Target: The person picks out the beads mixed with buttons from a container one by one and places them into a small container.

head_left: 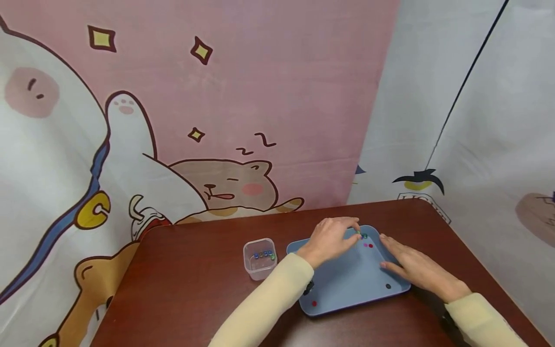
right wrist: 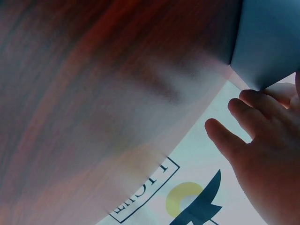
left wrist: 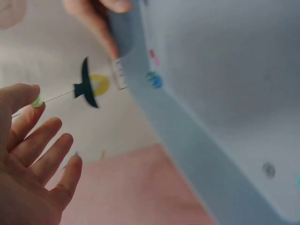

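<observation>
Left hand [head_left: 331, 241] pinches a green bead [left wrist: 37, 101]; straight-fingered right hand [head_left: 418, 265] — likely steadying — touches the tray [head_left: 347, 282] near the table's [head_left: 195, 279] right edge.

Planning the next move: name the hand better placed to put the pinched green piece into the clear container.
Probably the left hand: it pinches the green piece and is nearer the clear container. The right hand is at the tray's right side.

Smooth tray [head_left: 351, 279], seemingly matt plastic.

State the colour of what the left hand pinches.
The small piece is pale green; clearest in left wrist view.
</observation>
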`<state>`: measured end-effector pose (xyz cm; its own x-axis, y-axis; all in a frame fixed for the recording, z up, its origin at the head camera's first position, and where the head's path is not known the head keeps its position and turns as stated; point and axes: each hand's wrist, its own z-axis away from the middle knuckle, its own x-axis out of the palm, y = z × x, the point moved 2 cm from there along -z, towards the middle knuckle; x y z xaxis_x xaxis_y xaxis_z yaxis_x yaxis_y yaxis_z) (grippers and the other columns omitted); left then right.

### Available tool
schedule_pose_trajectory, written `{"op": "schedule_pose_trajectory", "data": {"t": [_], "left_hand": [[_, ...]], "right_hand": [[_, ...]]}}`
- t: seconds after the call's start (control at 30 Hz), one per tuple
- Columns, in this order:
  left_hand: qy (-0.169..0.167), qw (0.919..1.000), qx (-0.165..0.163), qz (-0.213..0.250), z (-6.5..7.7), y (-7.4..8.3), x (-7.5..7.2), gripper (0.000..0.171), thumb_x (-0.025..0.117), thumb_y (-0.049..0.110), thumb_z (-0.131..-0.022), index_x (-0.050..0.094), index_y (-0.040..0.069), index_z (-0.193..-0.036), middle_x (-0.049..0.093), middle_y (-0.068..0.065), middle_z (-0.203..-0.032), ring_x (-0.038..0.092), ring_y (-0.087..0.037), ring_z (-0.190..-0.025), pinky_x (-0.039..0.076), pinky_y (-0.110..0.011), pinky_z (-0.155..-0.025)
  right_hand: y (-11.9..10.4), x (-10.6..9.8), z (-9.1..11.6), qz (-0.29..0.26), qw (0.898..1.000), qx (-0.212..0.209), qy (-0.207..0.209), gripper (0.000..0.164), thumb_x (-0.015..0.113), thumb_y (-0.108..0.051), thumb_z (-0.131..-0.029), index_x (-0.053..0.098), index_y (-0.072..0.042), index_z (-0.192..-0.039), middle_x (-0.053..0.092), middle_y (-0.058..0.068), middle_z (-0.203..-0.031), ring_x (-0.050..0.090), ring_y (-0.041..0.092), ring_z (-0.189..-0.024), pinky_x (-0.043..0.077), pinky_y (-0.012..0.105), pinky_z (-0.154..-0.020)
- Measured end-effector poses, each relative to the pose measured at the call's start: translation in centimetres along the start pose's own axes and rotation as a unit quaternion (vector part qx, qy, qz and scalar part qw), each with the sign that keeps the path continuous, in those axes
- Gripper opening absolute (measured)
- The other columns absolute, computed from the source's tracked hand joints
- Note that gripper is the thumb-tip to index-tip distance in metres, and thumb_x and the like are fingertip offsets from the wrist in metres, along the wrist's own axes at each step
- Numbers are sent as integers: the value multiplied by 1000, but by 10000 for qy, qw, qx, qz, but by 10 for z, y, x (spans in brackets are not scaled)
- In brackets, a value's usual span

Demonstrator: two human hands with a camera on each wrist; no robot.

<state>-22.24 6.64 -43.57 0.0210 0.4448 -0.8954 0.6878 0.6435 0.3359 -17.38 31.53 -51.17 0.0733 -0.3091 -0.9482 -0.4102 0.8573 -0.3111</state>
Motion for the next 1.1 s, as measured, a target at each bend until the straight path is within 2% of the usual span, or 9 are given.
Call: {"op": "schedule_pose_trajectory", "data": {"t": [0.1, 0.27, 0.4, 0.6, 0.87, 1.1], "left_hand": [[203, 9995, 32, 233, 6, -3, -17, 18, 67, 34, -102, 77, 25, -114, 64, 11, -141, 65, -7, -118, 48, -22, -102], [537, 9966, 2, 632, 17, -12, -40, 17, 70, 30, -101, 78, 21, -113, 64, 8, -141, 62, -9, -126, 48, -26, -105], [780, 9937, 80, 801, 26, -21, -54, 18, 71, 29, -100, 77, 19, -114, 65, 5, -141, 57, -8, -132, 44, -34, -112], [1019, 9903, 128, 936, 44, -35, -74, 19, 70, 28, -101, 77, 17, -115, 64, 5, -142, 56, -12, -135, 45, -39, -112], [1178, 9883, -42, 963, 75, -59, -90, 20, 72, 24, -99, 78, 16, -116, 64, 2, -143, 54, -18, -137, 44, -47, -112], [1260, 9881, -282, 841, 102, -77, -95, 21, 73, 25, -99, 78, 15, -117, 65, 0, -142, 55, -22, -137, 44, -54, -109]], "right_hand": [[1, 0, 0, -63, 9999, 85, -57, 87, 74, -44, -95, 38, 7, -156, 40, 29, -158, 43, 50, -141, 40, 65, -108], [0, -1, 1, -130, 9997, 192, -125, 89, 74, -46, -94, 37, 6, -157, 39, 29, -159, 41, 50, -142, 39, 65, -109], [-1, -1, 1, -132, 9996, 206, -129, 89, 74, -46, -94, 37, 6, -157, 38, 29, -159, 40, 50, -143, 38, 65, -109], [-1, -1, 1, -101, 9998, 165, -98, 89, 74, -46, -94, 37, 5, -157, 39, 29, -159, 41, 50, -142, 39, 65, -109], [-2, -1, 0, -141, 9996, 187, -126, 90, 73, -48, -94, 37, 5, -157, 38, 28, -159, 40, 50, -143, 38, 65, -109], [-1, 0, 0, -200, 9993, 249, -176, 92, 71, -52, -94, 36, 4, -158, 37, 27, -161, 39, 50, -144, 37, 66, -109]]}}
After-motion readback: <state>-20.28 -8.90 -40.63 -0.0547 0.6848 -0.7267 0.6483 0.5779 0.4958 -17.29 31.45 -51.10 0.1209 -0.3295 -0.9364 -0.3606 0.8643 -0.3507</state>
